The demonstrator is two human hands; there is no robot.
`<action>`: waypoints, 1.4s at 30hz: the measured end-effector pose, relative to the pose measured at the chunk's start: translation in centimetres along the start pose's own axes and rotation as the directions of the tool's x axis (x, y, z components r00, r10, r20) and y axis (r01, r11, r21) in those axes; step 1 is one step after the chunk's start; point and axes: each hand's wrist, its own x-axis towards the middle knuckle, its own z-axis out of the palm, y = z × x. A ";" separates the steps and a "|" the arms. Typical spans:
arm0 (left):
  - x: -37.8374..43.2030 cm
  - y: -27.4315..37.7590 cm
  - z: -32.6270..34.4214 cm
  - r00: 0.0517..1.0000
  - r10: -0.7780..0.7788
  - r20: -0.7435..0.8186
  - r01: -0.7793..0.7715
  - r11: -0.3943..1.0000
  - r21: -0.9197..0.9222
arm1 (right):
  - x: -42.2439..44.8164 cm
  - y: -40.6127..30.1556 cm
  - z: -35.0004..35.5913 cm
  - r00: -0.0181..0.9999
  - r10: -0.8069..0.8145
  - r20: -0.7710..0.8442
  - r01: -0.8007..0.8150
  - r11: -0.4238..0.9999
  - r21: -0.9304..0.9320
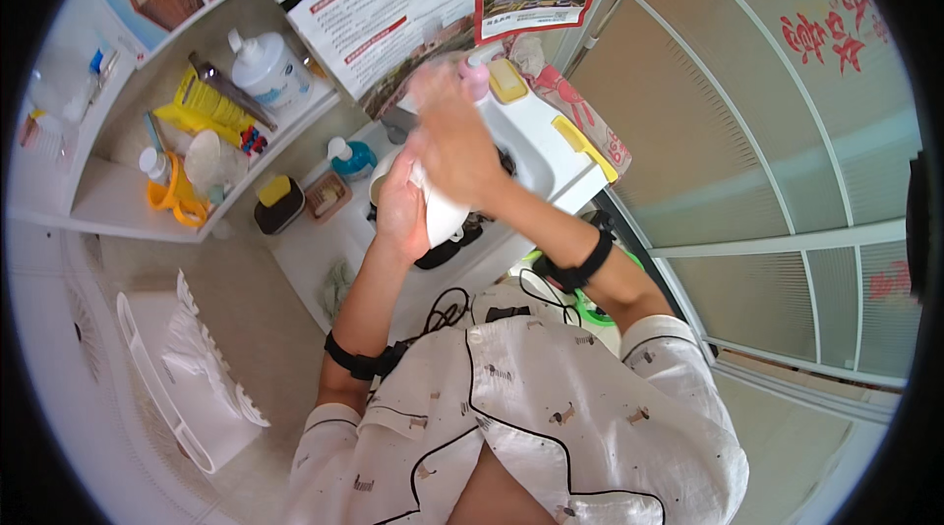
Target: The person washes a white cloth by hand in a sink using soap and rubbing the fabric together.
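Observation:
My left hand (404, 209) is wrapped around a white, rounded item (445, 221), possibly a shoe, and holds it tilted above the washbasin (549, 172). Blurred by motion, my right hand (450, 130) lies across the upper part of this item. Whether its fingers hold anything is hidden by the blur. Dark, wet-looking cloth (442, 252) lies in the basin below my hands. A pink pump bottle (476, 79) stands just behind my right hand, next to a yellow soap dish (507, 80).
On the left ledge are a blue pump bottle (354, 158), a pink soap dish (327, 195) and a black holder (279, 209) with a yellow sponge. An open shelf (118, 208) holds several toiletries. A tissue box (173, 377) hangs at left. Sliding glass doors (708, 119) stand at right.

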 end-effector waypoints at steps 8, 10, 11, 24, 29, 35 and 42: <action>0.2 -0.1 0.1 0.998 0.059 0.033 -0.064 0.985 0.161 | -0.9 -1.1 -0.3 0.988 -0.137 0.064 0.140 0.989 -0.038; 0.7 -0.6 0.5 0.964 0.196 0.181 -0.211 0.975 0.066 | -1.2 -2.0 -0.9 0.985 -0.169 0.047 0.168 0.986 0.024; 0.6 -1.0 0.7 0.958 0.246 0.147 -0.232 0.967 -0.106 | -0.7 -1.6 -1.7 0.979 -0.173 0.108 0.175 0.985 -0.010; 2.3 -4.1 4.1 0.781 0.622 -0.048 -0.622 0.770 -0.138 | -0.7 -3.0 -2.0 0.945 -0.283 0.164 0.272 0.958 0.089; -0.6 1.0 2.7 0.994 -0.079 0.076 0.083 0.996 -0.045 | 0.8 0.5 -2.9 0.996 -0.083 0.023 0.086 0.971 -0.223; 1.7 -2.7 4.6 0.359 0.912 -0.200 -0.889 0.268 -0.372 | -0.3 -4.3 -2.9 0.874 -0.427 0.234 0.396 0.903 0.169; 0.3 -1.6 0.9 0.899 0.432 -0.066 -0.436 0.879 -0.192 | -0.8 -4.7 -0.7 0.946 -0.281 0.163 0.294 0.954 -0.063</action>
